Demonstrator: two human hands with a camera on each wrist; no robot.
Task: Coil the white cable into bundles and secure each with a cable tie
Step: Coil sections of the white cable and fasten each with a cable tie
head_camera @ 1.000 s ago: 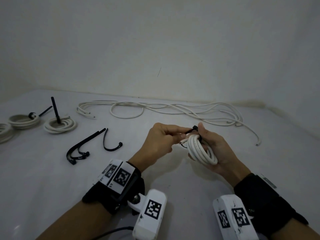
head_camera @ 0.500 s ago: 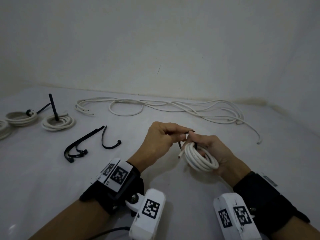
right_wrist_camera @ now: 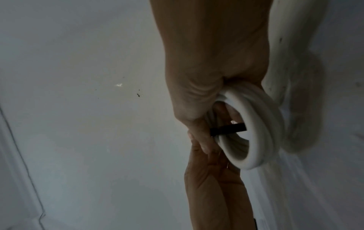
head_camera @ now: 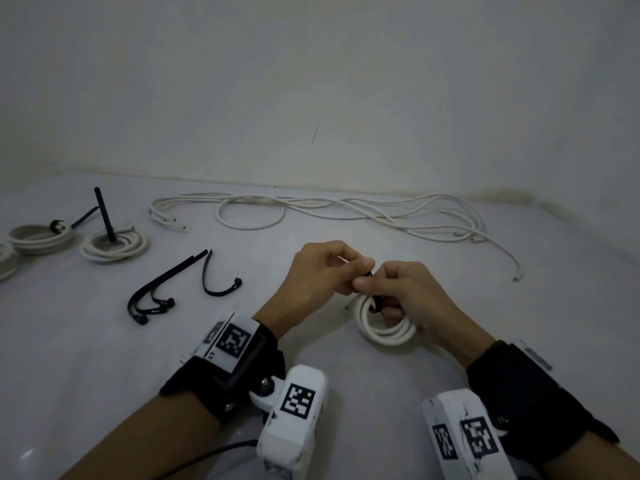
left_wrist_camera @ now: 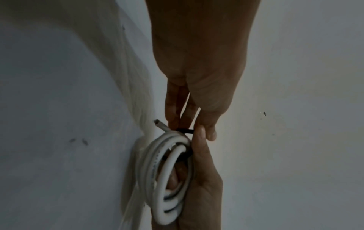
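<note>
A small coil of white cable (head_camera: pixel 384 329) lies low over the white table (head_camera: pixel 104 358), held by my right hand (head_camera: pixel 375 294), whose fingers curl through its middle. A black cable tie (head_camera: pixel 375 303) wraps one side of the coil. My left hand (head_camera: pixel 360 271) pinches the tie's free end just above the coil, touching the right thumb. The left wrist view shows the tie (left_wrist_camera: pixel 185 131) between both hands and the coil (left_wrist_camera: pixel 167 179) below. The right wrist view shows the tie (right_wrist_camera: pixel 228 130) crossing inside the coil (right_wrist_camera: pixel 256 132).
Long loose white cable (head_camera: pixel 346 209) sprawls along the back by the wall. Tied bundles (head_camera: pixel 114 245) (head_camera: pixel 40 235) sit at the far left, their black tie tails sticking up. Spare black ties (head_camera: pixel 162 296) (head_camera: pixel 218 278) lie left of my hands.
My right hand has turned over and lowered the coil toward the table. My left hand has stayed on the tie's end, now close against the right thumb.
</note>
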